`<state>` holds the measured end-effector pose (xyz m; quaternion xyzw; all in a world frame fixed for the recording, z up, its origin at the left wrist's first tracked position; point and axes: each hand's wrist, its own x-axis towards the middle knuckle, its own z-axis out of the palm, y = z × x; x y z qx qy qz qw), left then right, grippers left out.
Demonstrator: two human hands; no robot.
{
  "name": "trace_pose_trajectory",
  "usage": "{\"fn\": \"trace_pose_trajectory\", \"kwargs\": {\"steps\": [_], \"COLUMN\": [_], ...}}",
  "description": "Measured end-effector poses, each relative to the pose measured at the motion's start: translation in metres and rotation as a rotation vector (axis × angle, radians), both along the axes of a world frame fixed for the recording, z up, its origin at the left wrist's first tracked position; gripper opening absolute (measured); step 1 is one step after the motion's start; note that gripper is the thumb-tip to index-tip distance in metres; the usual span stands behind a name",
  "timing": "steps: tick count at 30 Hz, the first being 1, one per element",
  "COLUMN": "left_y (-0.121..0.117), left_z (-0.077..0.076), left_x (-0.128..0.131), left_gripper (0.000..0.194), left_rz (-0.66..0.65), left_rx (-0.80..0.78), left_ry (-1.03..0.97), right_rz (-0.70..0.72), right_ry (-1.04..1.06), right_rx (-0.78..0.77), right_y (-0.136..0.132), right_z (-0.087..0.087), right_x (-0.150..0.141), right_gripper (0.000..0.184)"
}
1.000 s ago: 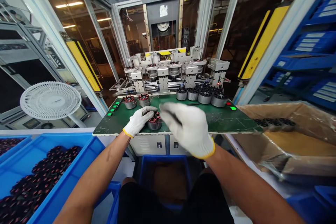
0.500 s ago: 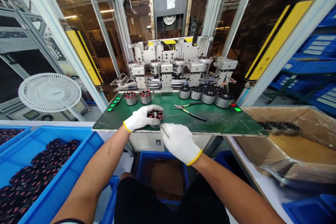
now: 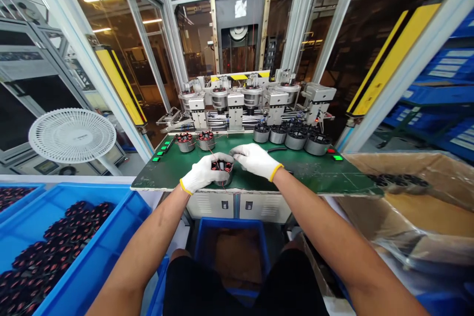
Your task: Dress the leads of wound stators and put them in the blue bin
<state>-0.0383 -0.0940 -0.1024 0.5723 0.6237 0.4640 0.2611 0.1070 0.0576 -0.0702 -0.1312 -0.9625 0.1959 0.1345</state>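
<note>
My left hand (image 3: pixel 203 174), in a white knit glove with a yellow cuff, is shut around a copper-wound stator (image 3: pixel 222 174) near the front of the green board (image 3: pixel 318 173). My right hand (image 3: pixel 256 161), gloved the same way, reaches over from the far right, its fingertips at the stator's top edge. A thin wire (image 3: pixel 223 186) hangs from the stator. Several more stators stand along the board's back: two wound ones at the left (image 3: pixel 184 142) and bare dark ones at the right (image 3: pixel 296 140). Black-handled pliers (image 3: pixel 277 149) lie mostly hidden behind my right hand.
A metal fixture machine (image 3: pixel 229 103) rises behind the board between yellow light curtains. A blue crate (image 3: pixel 124 237) of wound stators sits at my left, and a cardboard box (image 3: pixel 418 212) sits at my right. A blue bin (image 3: pixel 229 222) stands below the bench.
My right hand has moved up and away from the front edge to the stator's far side, now covering most of the pliers. My left hand stays on the stator.
</note>
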Motion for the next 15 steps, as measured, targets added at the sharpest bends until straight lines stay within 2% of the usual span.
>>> {"fn": "trace_pose_trajectory", "kwargs": {"steps": [3, 6, 7, 9, 11, 12, 14, 15], "left_y": [0.0, 0.001, 0.001, 0.002, 0.002, 0.001, 0.0, 0.0], "left_z": [-0.002, -0.005, -0.005, -0.006, -0.004, -0.004, -0.003, -0.003], "left_x": [0.001, 0.004, 0.005, 0.006, 0.008, 0.008, 0.01, 0.011], "left_gripper": [0.048, 0.05, 0.05, 0.05, 0.048, 0.047, 0.045, 0.045], "left_rz": [0.013, 0.04, 0.047, 0.061, 0.067, 0.065, 0.055, 0.047], "left_rx": [0.012, -0.002, -0.004, 0.015, 0.048, 0.055, 0.058, 0.054], "left_ry": [-0.023, -0.079, -0.093, -0.099, -0.078, -0.078, -0.089, -0.099], "right_rz": [-0.071, -0.289, -0.3, -0.182, -0.056, -0.05, -0.123, -0.203], "right_ry": [0.006, 0.231, 0.304, 0.348, 0.227, 0.165, 0.008, -0.087], "right_rx": [-0.01, 0.13, 0.18, 0.256, 0.32, 0.355, 0.43, 0.469], "right_y": [-0.003, -0.016, -0.023, -0.04, -0.054, -0.059, -0.064, -0.064], "right_z": [0.001, 0.007, 0.009, 0.01, 0.005, 0.0, -0.015, -0.023], "right_x": [0.007, 0.032, 0.039, 0.048, 0.047, 0.045, 0.038, 0.035], "right_gripper": [0.029, 0.028, 0.029, 0.034, 0.042, 0.044, 0.047, 0.047]}}
